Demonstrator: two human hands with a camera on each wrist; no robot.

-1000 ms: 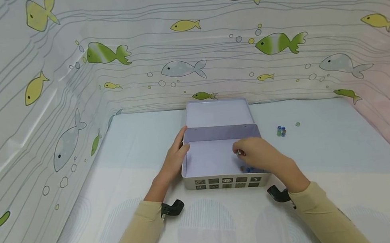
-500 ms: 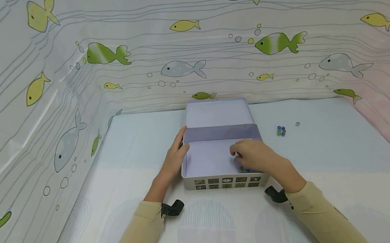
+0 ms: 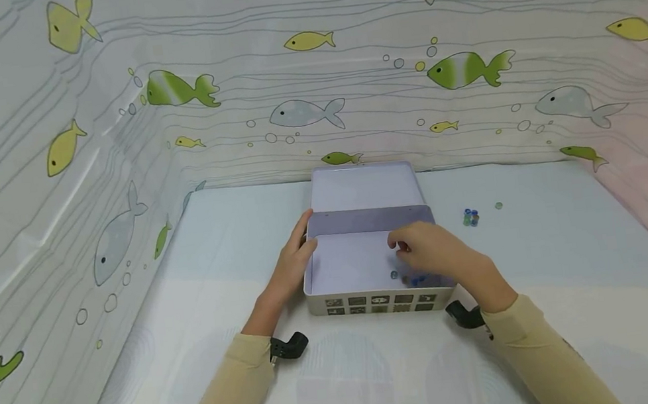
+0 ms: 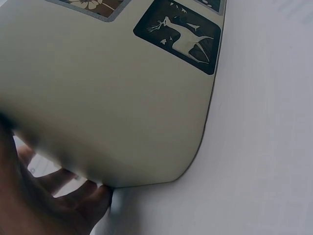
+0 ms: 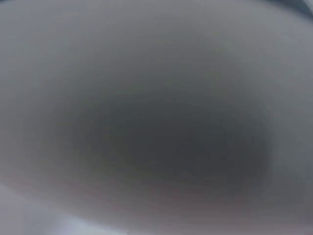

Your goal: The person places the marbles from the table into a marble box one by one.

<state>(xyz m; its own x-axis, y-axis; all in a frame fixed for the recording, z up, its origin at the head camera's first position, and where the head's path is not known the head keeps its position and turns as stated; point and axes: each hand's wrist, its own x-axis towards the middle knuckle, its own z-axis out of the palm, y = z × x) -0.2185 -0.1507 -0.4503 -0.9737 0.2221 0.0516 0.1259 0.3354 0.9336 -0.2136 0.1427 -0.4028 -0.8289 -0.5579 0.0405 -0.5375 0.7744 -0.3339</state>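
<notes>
A pale metal box stands with its lid folded back, dark picture squares on its front wall. My left hand grips its left wall, thumb over the rim and fingers outside; the left wrist view shows those fingers bent at the box's edge. Over the right half of the interior is my right hand, fingers loosely bent, no object visible between the fingertips. Below it a small clear bluish marble lies on the box floor, beside several blue and brown marbles partly covered by the hand.
Right of the box, a small cluster of blue and green marbles sits on the pale cloth, with a single greenish marble farther right. Behind rises a fish-printed curtain. The right wrist view is too blurred to read.
One second ago a small marble was between my right fingertips; now a clear bluish one lies on the box floor and the fingers have come apart. My left hand has stayed put.
</notes>
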